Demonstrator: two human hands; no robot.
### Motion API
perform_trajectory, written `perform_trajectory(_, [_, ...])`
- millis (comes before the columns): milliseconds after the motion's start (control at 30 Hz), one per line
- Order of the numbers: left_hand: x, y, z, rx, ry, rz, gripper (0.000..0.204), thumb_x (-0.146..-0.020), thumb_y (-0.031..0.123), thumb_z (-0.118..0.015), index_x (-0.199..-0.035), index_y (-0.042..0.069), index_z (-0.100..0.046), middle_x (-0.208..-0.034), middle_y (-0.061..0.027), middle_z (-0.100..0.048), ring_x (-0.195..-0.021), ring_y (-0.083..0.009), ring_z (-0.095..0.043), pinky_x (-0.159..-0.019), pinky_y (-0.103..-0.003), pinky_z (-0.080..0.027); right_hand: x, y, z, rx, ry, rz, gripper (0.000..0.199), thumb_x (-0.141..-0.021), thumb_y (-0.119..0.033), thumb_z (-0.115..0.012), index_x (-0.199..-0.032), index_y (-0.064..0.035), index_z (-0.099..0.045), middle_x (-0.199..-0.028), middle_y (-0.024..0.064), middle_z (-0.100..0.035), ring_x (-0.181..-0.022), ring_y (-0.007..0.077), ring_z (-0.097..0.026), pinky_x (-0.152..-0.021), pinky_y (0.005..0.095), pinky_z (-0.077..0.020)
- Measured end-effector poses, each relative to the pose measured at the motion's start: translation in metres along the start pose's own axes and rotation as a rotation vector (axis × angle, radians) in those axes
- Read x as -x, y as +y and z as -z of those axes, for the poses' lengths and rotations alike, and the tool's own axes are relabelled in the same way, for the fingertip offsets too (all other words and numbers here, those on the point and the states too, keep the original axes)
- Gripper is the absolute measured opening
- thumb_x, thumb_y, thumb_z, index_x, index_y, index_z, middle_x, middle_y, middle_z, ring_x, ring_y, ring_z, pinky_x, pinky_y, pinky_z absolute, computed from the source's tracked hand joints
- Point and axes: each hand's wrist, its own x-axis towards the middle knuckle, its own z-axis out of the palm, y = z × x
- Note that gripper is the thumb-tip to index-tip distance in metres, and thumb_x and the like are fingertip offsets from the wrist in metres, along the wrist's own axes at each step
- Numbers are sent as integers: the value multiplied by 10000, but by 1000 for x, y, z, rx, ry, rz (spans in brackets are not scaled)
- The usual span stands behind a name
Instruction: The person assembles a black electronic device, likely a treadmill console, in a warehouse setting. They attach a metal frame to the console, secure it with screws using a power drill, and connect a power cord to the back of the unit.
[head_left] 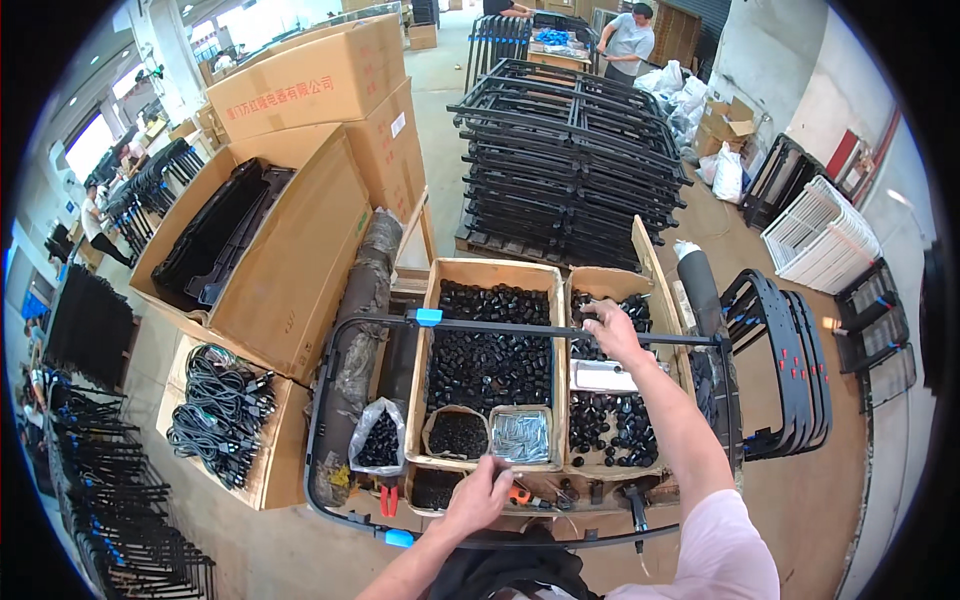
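My right hand [614, 330] is over the right bin [564, 400], above small black plastic caps [622, 425]. Its thumb and forefinger are a little apart, and nothing shows between them. My left hand [480, 498] is at the near edge of the middle bin [430, 340], fingertips pressed together. Whatever they may hold is too small to make out. Close by are a small box of silver bolts [521, 437] and a box of tiny dark parts [458, 435]. A black tubular frame [480, 327] with blue corner pieces lies across the bins, under my right forearm.
Red-handled pliers [389, 500] hang below a bag of black parts [380, 440]. A power tool [636, 510] is at the near right. Cartons [300, 270] and coiled cables [222, 415] stand left. Stacked black frames [570, 150] are ahead; a person [630, 42] stands beyond.
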Motion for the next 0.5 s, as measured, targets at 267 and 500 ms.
perform_trajectory(267, [51, -49, 47, 13, 90, -177, 344, -1067, 220, -637, -1353, 30, -646, -1169, -206, -716, -1080, -353, -733, -933, -434, -581, -6, -28, -16, 253, -106, 42, 295, -919, -128, -697, -1199, -40, -732, -1216, 207, -672, -1228, 397, -630, -1070, 458, -503])
perform_trajectory(500, [56, -43, 55, 23, 55, -190, 344, -1005, 179, -734, -1322, 60, -681, -1131, -136, -744, -884, -238, -740, -789, -351, -598, -15, -37, -14, 556, -65, 40, 343, -1003, -367, -617, -1119, -76, -758, -1064, 227, -754, -1054, 414, -723, -950, 515, -565])
